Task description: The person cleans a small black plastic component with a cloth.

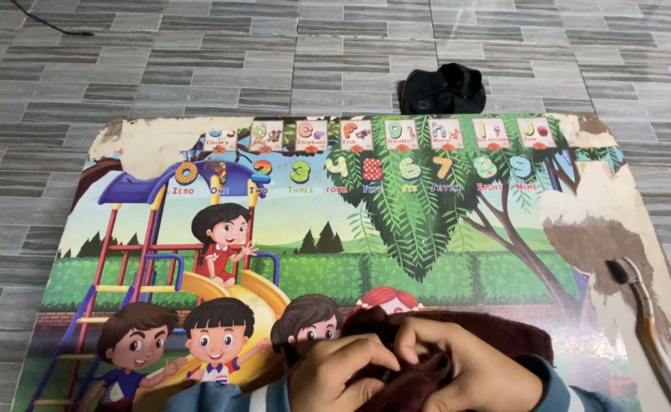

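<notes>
Maroon cloth (458, 336), bunched at the bottom centre of the frame on the worn cartoon-printed table (427, 229), is clutched by both left hand (343, 378) and right hand (465, 366), with a toothbrush (645, 313) lying at lower right.

My head camera looks steeply down and forward over the picture-printed table (396, 229), close above it. My hands sit at the bottom edge; grey floor tiles (198, 69) fill the top.

Left hand (343, 374) and right hand (469, 366) close together at bottom edge, fingers curled, knuckles up, both gripping.
</notes>
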